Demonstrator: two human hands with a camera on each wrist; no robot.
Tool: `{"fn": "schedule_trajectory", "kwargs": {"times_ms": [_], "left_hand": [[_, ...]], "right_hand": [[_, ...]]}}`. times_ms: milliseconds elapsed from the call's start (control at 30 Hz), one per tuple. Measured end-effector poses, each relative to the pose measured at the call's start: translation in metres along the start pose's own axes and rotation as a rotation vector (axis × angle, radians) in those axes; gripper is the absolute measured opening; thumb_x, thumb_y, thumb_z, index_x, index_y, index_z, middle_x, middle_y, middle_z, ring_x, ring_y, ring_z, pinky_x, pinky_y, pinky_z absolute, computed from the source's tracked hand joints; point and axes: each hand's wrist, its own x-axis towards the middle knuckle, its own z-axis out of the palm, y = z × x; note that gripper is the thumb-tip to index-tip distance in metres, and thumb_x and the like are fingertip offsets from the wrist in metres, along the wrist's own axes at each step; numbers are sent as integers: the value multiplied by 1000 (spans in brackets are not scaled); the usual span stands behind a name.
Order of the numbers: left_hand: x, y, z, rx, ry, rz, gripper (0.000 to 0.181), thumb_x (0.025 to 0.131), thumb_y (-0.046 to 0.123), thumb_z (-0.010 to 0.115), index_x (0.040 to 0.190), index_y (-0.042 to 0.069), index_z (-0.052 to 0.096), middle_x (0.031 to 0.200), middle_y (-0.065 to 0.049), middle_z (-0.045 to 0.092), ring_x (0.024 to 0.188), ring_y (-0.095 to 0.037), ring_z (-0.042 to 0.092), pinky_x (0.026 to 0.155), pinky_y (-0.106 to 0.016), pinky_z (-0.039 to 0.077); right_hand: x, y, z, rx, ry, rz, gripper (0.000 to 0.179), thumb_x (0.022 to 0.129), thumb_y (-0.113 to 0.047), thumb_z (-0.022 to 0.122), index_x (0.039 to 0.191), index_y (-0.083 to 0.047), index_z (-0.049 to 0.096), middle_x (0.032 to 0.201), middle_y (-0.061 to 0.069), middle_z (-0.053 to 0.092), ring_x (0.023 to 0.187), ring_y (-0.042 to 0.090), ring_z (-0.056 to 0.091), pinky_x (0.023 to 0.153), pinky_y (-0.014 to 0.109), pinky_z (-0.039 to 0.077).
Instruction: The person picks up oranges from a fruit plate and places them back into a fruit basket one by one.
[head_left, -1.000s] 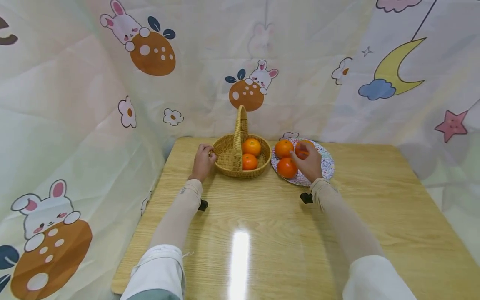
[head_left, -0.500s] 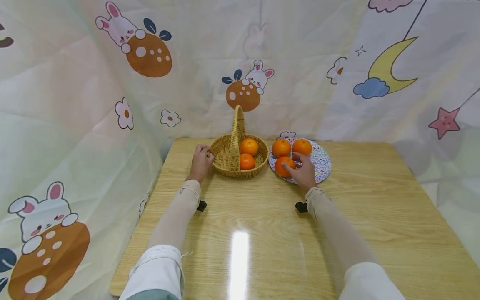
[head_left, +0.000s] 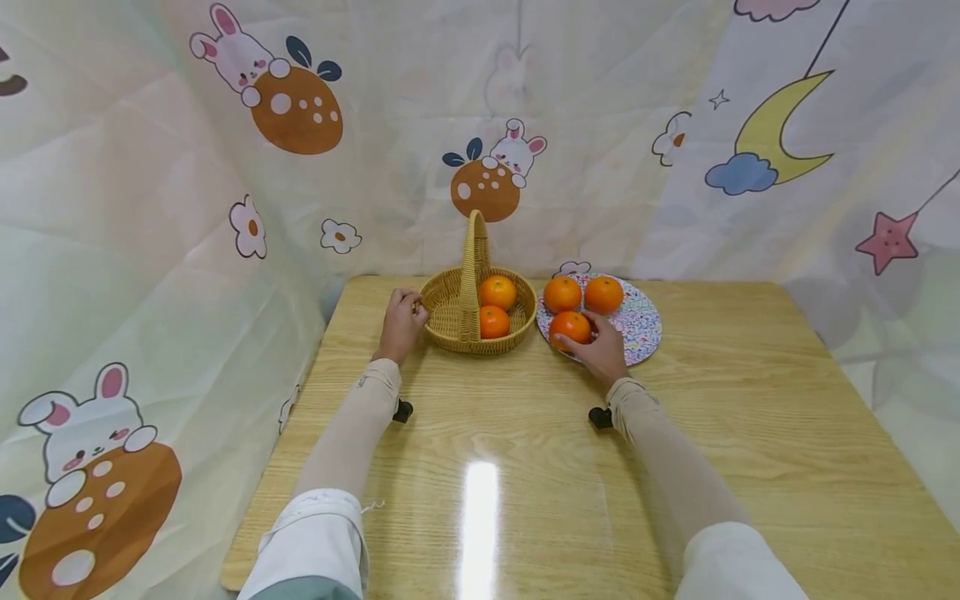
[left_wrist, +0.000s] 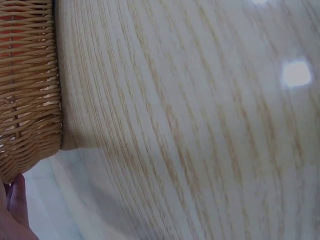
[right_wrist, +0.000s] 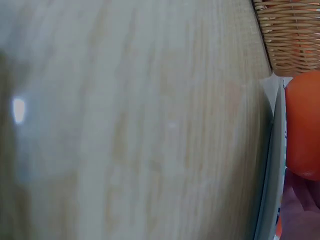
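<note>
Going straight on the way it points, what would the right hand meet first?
The glossy, round red-orange fruit that the right hand grips. Beyond that, perhaps the back-left round orange fruit or the yellow woven basket; depth is unclear.

Open room over the near tabletop [head_left: 540, 433]
The arched handle [head_left: 470, 287] blocks low passage from plate [head_left: 640, 329] to left half of basket [head_left: 495, 344].

Can read no text, label, brand or number; can spot a small mark [head_left: 363, 382] on the left sleeve [head_left: 351, 442] near its cuff [head_left: 387, 372], too tiny to decipher.
</note>
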Motion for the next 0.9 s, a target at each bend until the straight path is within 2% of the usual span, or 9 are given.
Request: {"fn": "schedule_trajectory", "kwargs": {"times_ms": [200,533,733,900], "left_hand": [[-1,-1,1,0,-9,-3,23,91,-2,55,110,-12,64,117,-18,50,103,-29,56,86,-36,52],[-1,-4,0,8,7,0,23,90,-3,56,110,-12,64,116,-18,50,103,-29,56,87,-35,51],[0,-4,1,-18,16,-2,23,90,-4,57,110,-12,63,116,-19,50,103,-29,56,87,-34,52],[-1,-4,3,-36,16,-3,23,89,-6,57,110,-13,63,116,-19,50,103,-29,56,87,-35,52]], "right_hand": [[0,1,0,-3,8,-34,75,78,-43,80,135,-3,53,129,16,58,114,32,57,96,50,47],[3,2,1,2,-7,-33,74,77,-44,80,133,-4,55,127,16,59,112,32,57,95,50,47],[9,7,-4,9,8,-31,76,77,-50,79,131,-2,55,125,15,59,110,31,57,93,50,48],[13,1,-10,14,12,-66,73,76,-49,79,129,-2,57,122,14,60,107,29,59,89,48,51]]}}
